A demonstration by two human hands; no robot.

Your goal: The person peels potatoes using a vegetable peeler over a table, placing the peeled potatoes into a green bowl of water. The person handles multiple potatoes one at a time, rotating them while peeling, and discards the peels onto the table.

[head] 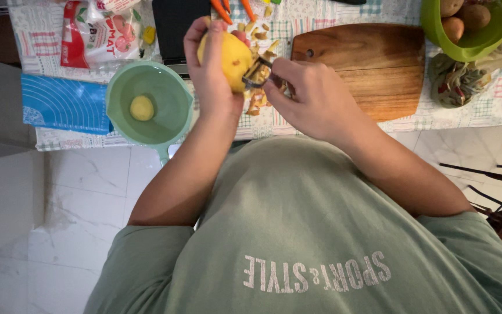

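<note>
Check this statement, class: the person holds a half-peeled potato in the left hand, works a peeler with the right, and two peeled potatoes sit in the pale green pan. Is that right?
Not quite. The head view shows only one peeled potato in the pale green pan, not two. The rest stands: the left hand holds the half-peeled potato, and the right hand works the peeler.

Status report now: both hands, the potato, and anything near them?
Left hand grips peeled potato. Right hand holds peeler against it. Peelings below; nothing blocking.
</note>
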